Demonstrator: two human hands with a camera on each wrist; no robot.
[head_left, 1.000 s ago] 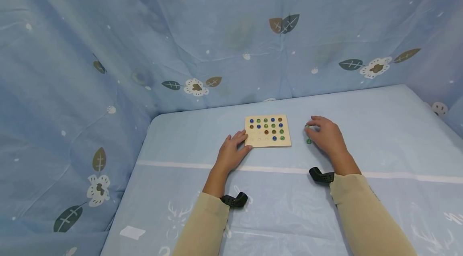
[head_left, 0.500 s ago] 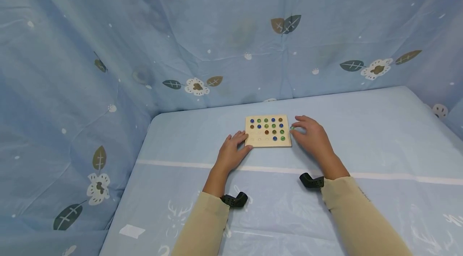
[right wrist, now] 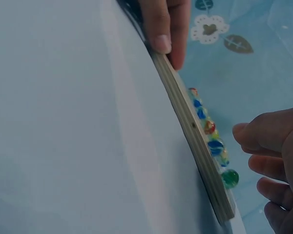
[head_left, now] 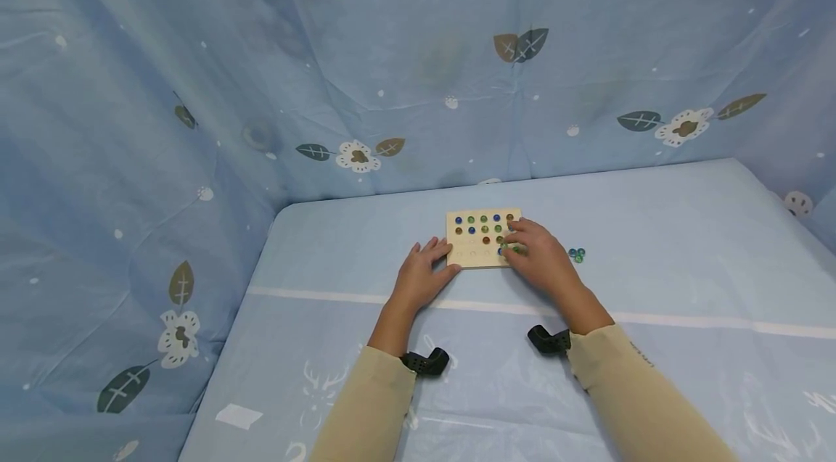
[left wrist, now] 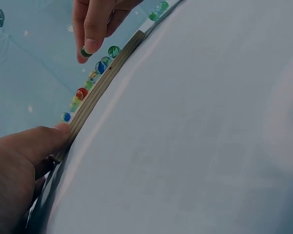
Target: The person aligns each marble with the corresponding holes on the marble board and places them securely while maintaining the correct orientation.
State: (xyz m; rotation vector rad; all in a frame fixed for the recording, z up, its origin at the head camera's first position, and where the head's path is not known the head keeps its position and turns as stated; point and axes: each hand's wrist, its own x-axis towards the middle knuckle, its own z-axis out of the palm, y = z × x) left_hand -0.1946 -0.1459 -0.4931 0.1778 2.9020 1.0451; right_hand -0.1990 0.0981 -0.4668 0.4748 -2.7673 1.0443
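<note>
My left hand grips the left end of a light wooden marble board, its thumb at the near corner and its fingers over the left edge. Blue, green and amber marbles sit in the board's round hollows, filling the far rows; several hollows at the near left hold none. My right hand is over the board's right part and covers some marbles. Between its thumb and fingertips it pinches a green marble, seen in the left wrist view above the seated ones. In the right wrist view that marble is hidden behind the thumb.
Three loose marbles lie together on the table to the right of the board. A pale blue cloth covers the table, and a patterned curtain hangs along its far side. A white patch shows at the near left.
My right hand has carried a green marble leftward from beside the loose marbles to over the board's right part, uncovering the loose ones. My left hand keeps its place on the board.
</note>
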